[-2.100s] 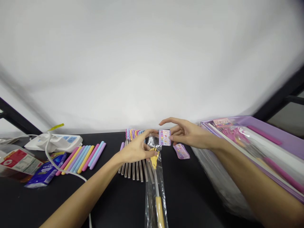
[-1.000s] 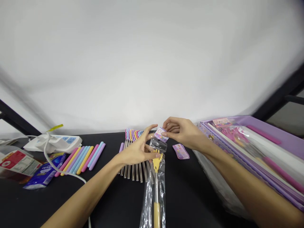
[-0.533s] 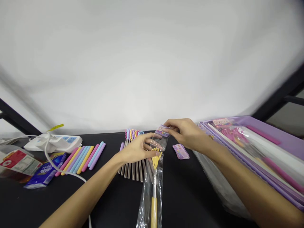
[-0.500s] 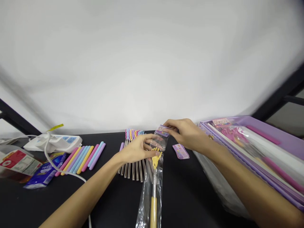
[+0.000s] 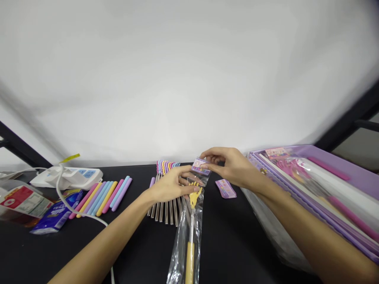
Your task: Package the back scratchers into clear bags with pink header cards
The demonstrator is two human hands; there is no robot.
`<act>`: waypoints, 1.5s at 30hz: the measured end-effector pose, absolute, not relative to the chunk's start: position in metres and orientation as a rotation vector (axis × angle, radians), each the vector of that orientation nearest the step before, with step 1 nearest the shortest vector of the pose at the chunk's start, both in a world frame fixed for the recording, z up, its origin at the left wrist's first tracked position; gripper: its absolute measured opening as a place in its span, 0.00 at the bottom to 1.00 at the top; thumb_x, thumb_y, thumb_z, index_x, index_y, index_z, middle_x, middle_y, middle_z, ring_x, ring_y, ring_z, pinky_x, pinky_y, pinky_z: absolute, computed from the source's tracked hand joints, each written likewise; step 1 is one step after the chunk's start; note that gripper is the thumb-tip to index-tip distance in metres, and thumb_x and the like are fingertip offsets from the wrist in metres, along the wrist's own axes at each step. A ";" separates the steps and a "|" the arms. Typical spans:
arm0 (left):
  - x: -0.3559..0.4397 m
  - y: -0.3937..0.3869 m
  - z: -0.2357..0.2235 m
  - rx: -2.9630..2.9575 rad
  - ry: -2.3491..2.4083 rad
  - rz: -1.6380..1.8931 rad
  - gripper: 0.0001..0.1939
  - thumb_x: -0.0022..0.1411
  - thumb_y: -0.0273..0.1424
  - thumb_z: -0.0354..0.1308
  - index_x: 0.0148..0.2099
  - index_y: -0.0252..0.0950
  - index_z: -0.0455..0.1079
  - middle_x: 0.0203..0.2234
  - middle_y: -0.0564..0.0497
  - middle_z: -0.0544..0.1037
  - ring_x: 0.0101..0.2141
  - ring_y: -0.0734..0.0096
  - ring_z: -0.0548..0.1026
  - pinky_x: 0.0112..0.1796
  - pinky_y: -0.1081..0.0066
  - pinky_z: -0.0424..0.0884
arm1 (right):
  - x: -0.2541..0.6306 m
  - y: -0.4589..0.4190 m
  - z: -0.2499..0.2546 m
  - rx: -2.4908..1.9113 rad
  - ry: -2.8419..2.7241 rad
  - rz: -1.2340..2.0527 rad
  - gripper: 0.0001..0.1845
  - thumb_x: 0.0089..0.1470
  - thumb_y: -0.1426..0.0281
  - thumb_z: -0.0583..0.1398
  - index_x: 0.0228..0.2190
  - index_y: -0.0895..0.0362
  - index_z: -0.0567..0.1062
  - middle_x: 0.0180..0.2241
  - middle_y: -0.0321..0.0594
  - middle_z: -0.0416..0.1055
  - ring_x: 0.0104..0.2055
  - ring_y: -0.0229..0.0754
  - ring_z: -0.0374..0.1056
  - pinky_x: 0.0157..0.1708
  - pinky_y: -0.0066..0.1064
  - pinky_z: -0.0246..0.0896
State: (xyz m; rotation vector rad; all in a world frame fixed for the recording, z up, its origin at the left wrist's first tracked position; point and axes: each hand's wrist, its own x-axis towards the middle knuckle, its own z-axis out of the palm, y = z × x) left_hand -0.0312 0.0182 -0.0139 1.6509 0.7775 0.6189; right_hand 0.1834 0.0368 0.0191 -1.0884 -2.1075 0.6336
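From afar, I am pinching a long, clear plastic bag (image 5: 177,256) with the left hand (image 5: 170,184), the thumb lying over the yellow, hand-shaped head (image 5: 193,200) of a metal-shafted back scratcher (image 5: 190,260) inside it. The right hand (image 5: 232,166) is pinching 1 small, rectangular purple printed card (image 5: 199,165) at the bag's upper end. Similar pinkish-purple cards (image 5: 226,189) are lying nearby on the black tabletop (image 5: 237,244).

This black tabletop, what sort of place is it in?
Possibly a makeshift indoor work spot, perhaps in a home: a white power strip and a blue packet share the black tabletop with coloured sticks laid side by side.
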 end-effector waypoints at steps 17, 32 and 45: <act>-0.026 0.017 -0.012 1.635 0.843 0.682 0.20 0.58 0.33 0.64 0.52 0.35 0.72 0.43 0.44 0.80 0.34 0.68 0.78 0.33 0.67 0.76 | 0.186 0.040 0.017 -1.082 -2.059 0.830 0.09 0.53 0.65 0.62 0.33 0.57 0.80 0.34 0.41 0.80 0.37 0.46 0.75 0.39 0.35 0.69; -0.027 0.017 -0.019 1.605 0.776 0.650 0.19 0.59 0.34 0.64 0.53 0.34 0.73 0.37 0.45 0.81 0.33 0.69 0.78 0.32 0.71 0.74 | 0.191 0.040 0.021 -1.090 -2.263 0.648 0.08 0.53 0.64 0.62 0.32 0.56 0.78 0.26 0.37 0.75 0.28 0.38 0.68 0.29 0.31 0.61; -0.027 0.020 -0.022 1.596 0.817 0.675 0.17 0.58 0.35 0.65 0.48 0.33 0.75 0.33 0.46 0.81 0.31 0.72 0.77 0.32 0.72 0.75 | 0.189 0.045 0.015 -1.073 -1.898 1.054 0.11 0.43 0.65 0.69 0.30 0.59 0.79 0.30 0.40 0.78 0.35 0.43 0.74 0.39 0.33 0.69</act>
